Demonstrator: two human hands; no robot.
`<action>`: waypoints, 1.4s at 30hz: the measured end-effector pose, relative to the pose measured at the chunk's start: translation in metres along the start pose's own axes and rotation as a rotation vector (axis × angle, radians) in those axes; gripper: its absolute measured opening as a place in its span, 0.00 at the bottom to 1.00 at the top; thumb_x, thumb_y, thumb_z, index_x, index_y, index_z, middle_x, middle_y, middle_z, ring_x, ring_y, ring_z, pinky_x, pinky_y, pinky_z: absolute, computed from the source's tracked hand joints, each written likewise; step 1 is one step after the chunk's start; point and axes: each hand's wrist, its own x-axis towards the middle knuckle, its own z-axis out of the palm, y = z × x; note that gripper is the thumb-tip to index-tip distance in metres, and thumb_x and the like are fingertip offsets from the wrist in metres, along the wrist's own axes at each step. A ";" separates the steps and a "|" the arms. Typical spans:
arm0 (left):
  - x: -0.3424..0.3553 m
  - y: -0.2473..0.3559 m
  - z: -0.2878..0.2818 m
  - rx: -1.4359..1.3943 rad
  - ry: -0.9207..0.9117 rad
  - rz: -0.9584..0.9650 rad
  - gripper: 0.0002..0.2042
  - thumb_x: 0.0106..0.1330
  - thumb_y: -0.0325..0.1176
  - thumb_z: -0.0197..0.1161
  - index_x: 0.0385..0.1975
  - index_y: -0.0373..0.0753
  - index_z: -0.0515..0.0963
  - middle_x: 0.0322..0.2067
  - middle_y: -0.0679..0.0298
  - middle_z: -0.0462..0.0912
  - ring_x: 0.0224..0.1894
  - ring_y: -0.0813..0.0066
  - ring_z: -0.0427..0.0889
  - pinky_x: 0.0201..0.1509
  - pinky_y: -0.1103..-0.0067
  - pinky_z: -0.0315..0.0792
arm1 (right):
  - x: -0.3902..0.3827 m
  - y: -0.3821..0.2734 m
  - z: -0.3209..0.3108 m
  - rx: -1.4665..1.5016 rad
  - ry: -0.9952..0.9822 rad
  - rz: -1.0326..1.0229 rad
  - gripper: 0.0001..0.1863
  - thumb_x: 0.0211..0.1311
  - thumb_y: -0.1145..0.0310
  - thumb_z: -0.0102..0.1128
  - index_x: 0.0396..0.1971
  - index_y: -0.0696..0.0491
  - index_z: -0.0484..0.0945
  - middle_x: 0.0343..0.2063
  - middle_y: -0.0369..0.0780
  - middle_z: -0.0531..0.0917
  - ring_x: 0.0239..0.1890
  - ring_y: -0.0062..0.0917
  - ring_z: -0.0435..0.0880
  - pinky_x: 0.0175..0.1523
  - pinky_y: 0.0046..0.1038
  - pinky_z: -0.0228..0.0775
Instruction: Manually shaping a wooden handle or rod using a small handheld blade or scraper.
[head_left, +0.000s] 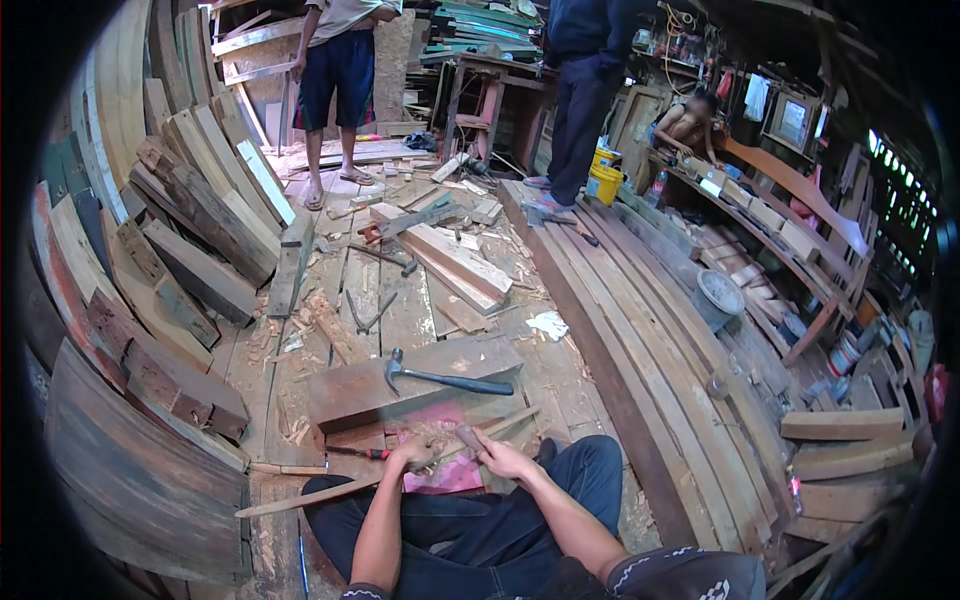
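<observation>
A long, thin wooden strip (pixel 300 503) slants across my lap, its far end up to the right. My left hand (pixel 412 455) is closed around its middle. My right hand (pixel 505 460) is closed on a small brown flat-ended piece (pixel 467 437) beside the strip; its exact kind is unclear. Under both hands lies a pink sheet (pixel 447 477) with shavings on it. Just left of my left hand is a tool with a red and black handle (pixel 375 454). A claw hammer (pixel 440 381) rests on the thick timber block (pixel 340 400) beyond my hands.
Long stacked planks (pixel 640 350) run along my right. Boards (pixel 150 490) lean on the left. Ahead on the floor lie pincers (pixel 366 318), another hammer (pixel 385 259), a handsaw (pixel 415 220) and a beam (pixel 455 262). Two people stand ahead; another leans at a bench on the right.
</observation>
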 end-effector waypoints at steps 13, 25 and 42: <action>-0.021 0.010 -0.003 -0.052 -0.011 -0.073 0.21 0.65 0.46 0.60 0.38 0.28 0.79 0.22 0.60 0.81 0.16 0.72 0.75 0.20 0.74 0.70 | -0.009 -0.024 -0.010 -0.043 0.029 -0.014 0.36 0.62 0.61 0.50 0.68 0.54 0.50 0.49 0.61 0.75 0.52 0.53 0.75 0.58 0.42 0.68; -0.031 0.038 -0.001 -0.039 -0.016 -0.002 0.18 0.70 0.42 0.53 0.44 0.30 0.76 0.31 0.54 0.84 0.28 0.67 0.84 0.28 0.73 0.78 | -0.006 -0.023 -0.006 -0.061 -0.021 0.006 0.37 0.61 0.62 0.49 0.68 0.57 0.50 0.50 0.60 0.74 0.53 0.52 0.75 0.59 0.41 0.66; -0.016 0.016 -0.003 -0.020 -0.021 0.024 0.18 0.64 0.43 0.63 0.30 0.30 0.79 0.21 0.63 0.77 0.19 0.75 0.74 0.22 0.75 0.68 | 0.001 -0.008 0.001 -0.036 0.018 -0.020 0.38 0.61 0.61 0.53 0.69 0.53 0.49 0.50 0.59 0.76 0.52 0.50 0.76 0.58 0.40 0.68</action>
